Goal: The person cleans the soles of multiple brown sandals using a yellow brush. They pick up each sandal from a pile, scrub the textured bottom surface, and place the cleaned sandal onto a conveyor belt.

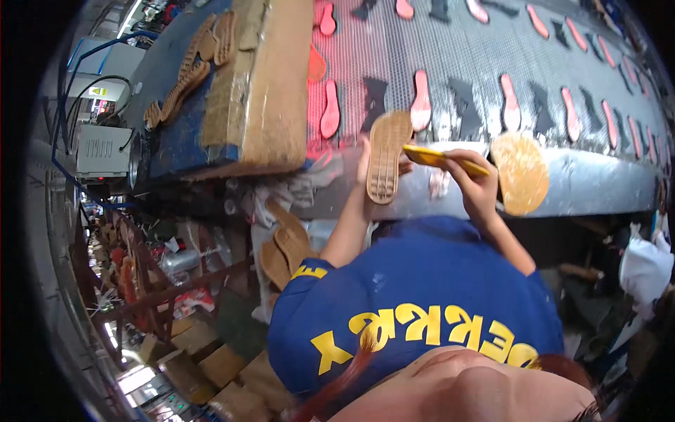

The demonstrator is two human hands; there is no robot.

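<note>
left hand (364,163) grips a tan ribbed rubber shoe sole (387,156); right hand (475,184) is clenched on a yellow flat-handled brush (443,159).

the sole stands upright above the grey mesh conveyor belt (457,63), tread facing the camera, brush tip just at its edge. many pink soles (420,100) ride the belt; more tan soles (287,250) sit stacked at the left, seemingly still waiting.

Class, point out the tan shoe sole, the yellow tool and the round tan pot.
tan shoe sole (386,158), head view, middle of its ribbed underside.
yellow tool (439,158), head view, middle of its handle.
round tan pot (520,174), head view, centre of its crusted surface.
</note>
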